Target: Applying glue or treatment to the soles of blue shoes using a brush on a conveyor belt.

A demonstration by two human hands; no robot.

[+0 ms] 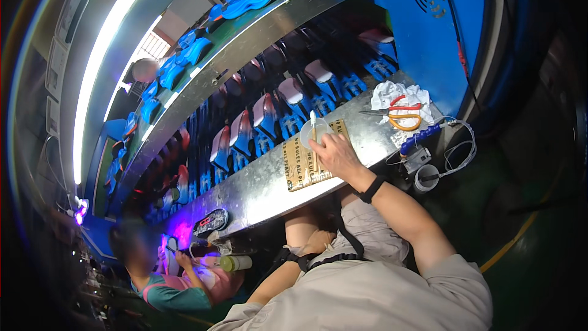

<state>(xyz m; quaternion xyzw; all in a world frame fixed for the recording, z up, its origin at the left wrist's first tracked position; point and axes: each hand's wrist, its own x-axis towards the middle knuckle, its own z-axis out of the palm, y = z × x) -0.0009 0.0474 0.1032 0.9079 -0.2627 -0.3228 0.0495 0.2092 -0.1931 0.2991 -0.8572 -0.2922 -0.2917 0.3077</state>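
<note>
My right hand (335, 154) reaches out over the metal bench (257, 190) to a small white cup (315, 131) that stands on a piece of brown cardboard (306, 168). Its fingers close on the lower end of a thin white brush (313, 120) that sticks up over the cup. A black band circles that wrist. My left hand (316, 243) rests low on my thigh under the bench edge, fingers curled; whether it holds anything I cannot make out.
Orange-handled scissors (401, 113) lie on a white rag (392, 95), near a blue-handled tool (420, 137), cable and tape roll (425, 179). Shoe lasts on blue holders (263, 119) run behind the bench, blue soles (184, 55) above. A co-worker (177, 276) sits at lower left.
</note>
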